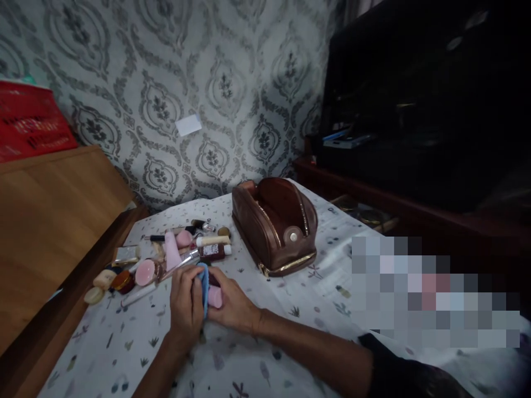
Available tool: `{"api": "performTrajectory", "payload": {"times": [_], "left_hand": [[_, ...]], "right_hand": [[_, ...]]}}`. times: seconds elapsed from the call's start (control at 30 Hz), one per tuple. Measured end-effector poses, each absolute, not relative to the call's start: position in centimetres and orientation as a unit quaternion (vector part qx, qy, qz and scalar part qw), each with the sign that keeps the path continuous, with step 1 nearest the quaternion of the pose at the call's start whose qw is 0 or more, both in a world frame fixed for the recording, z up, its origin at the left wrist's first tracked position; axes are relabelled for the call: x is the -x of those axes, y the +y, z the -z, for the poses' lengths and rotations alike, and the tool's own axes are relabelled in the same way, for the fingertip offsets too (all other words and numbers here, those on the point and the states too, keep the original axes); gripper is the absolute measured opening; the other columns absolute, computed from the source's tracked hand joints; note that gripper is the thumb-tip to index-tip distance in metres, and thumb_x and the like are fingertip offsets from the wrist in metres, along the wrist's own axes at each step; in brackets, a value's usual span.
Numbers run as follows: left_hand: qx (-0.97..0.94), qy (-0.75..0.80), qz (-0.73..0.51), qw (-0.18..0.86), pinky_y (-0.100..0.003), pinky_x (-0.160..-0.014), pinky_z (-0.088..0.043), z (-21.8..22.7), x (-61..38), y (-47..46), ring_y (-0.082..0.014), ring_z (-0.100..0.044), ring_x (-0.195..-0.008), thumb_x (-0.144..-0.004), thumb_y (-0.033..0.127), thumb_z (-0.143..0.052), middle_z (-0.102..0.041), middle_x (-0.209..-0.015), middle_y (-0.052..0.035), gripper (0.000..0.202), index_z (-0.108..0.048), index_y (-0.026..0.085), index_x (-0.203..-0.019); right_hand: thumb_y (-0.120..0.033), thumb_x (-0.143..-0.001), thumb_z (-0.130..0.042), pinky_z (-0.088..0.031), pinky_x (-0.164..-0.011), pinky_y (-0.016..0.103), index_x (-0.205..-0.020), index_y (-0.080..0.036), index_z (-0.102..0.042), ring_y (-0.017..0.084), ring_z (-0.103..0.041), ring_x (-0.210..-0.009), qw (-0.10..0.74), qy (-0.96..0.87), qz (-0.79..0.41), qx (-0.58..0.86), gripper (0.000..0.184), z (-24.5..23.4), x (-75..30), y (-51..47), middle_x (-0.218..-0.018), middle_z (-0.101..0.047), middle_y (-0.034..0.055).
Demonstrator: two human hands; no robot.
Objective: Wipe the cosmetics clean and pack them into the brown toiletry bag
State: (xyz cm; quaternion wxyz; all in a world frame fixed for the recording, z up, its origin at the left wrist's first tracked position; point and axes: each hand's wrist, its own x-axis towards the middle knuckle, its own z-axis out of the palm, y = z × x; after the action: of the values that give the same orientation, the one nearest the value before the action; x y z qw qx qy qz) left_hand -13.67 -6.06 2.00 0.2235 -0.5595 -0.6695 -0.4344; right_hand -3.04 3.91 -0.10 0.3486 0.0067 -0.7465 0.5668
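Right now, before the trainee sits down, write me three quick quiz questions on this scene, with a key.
1. True or false: the top of the brown bag gapes open.
2. Seen from the camera, where do the loose cosmetics lie?
A. To the left of the bag
B. To the right of the bag
C. Inside the bag
3. What two colours of item show between the left hand and the right hand?

Key: 1. True. 2. A. 3. Blue and pink: a blue item and a pink item.
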Motion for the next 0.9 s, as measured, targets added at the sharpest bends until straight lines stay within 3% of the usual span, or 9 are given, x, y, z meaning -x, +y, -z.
{"api": "performTrajectory", "payload": {"times": [0.2,0.4,0.5,0.67,0.8,0.9], "left_hand": [[0.509,-0.737,0.412,0.167,-0.033,-0.081,-0.048,-0.9,17.5,-5.9,-0.0219,-0.063,-0.088,-0.099,0.038,-0.037,-0.068,-0.095,-0.0069,0.032,-0.063,0.019,-0.104],[0.408,-0.753,0.516,0.006,-0.026,-0.066,-0.047,-0.8,18.8,-6.0,-0.0184,-0.059,-0.071,-0.089,0.061,-0.048,-0.064,-0.075,-0.0012,0.046,-0.065,0.018,-0.090],[0.374,-0.755,0.538,-0.023,-0.024,-0.062,-0.045,-0.9,18.8,-6.0,-0.0168,-0.056,-0.068,-0.082,0.066,-0.056,-0.064,-0.074,-0.0004,0.050,-0.065,0.017,-0.086],[0.332,-0.751,0.571,-0.030,-0.023,-0.061,-0.046,-1.0,18.8,-5.9,-0.0155,-0.056,-0.069,-0.077,0.066,-0.062,-0.064,-0.075,-0.0004,0.051,-0.067,0.016,-0.086],[0.283,-0.706,0.625,-0.175,-0.020,-0.050,-0.045,-1.7,17.4,-5.6,-0.0115,-0.054,-0.058,-0.070,0.062,-0.072,-0.064,-0.077,0.0019,0.056,-0.065,0.019,-0.106],[0.270,-0.667,0.638,-0.274,-0.018,-0.044,-0.043,-2.1,16.9,-5.4,-0.0076,-0.048,-0.046,-0.057,0.048,-0.086,-0.059,-0.065,0.0059,0.063,-0.064,0.019,-0.108]], "right_hand": [[-0.018,-0.065,-0.068,-0.049,-0.078,0.028,-0.103,-0.019,-0.060,0.016,-0.060,-0.084,0.352,-0.665,-0.658,0.034,0.039,0.0,3.4,4.2,-0.094,-0.065,0.0007],[-0.023,-0.065,-0.074,-0.044,-0.067,0.024,-0.101,-0.019,-0.061,0.013,-0.052,-0.074,0.324,-0.615,-0.718,0.018,0.038,-0.6,3.3,4.5,-0.086,-0.058,-0.0017],[-0.027,-0.063,-0.078,-0.044,-0.067,0.025,-0.099,-0.018,-0.061,0.012,-0.053,-0.073,0.317,-0.606,-0.729,0.032,0.041,-0.4,3.6,4.7,-0.085,-0.058,-0.0019],[-0.039,-0.067,-0.078,-0.047,-0.057,0.026,-0.105,-0.020,-0.051,0.012,-0.055,-0.057,0.280,-0.531,-0.796,0.072,0.050,0.5,4.7,5.4,-0.070,-0.058,-0.0045],[-0.045,-0.064,-0.081,-0.048,-0.055,0.026,-0.101,-0.022,-0.049,0.011,-0.056,-0.056,0.298,-0.490,-0.815,0.078,0.055,0.6,5.0,6.1,-0.072,-0.058,-0.0051],[-0.043,-0.065,-0.082,-0.048,-0.057,0.025,-0.105,-0.022,-0.052,0.010,-0.056,-0.058,0.308,-0.496,-0.809,0.072,0.054,0.3,4.9,6.5,-0.077,-0.059,-0.0047]]}}
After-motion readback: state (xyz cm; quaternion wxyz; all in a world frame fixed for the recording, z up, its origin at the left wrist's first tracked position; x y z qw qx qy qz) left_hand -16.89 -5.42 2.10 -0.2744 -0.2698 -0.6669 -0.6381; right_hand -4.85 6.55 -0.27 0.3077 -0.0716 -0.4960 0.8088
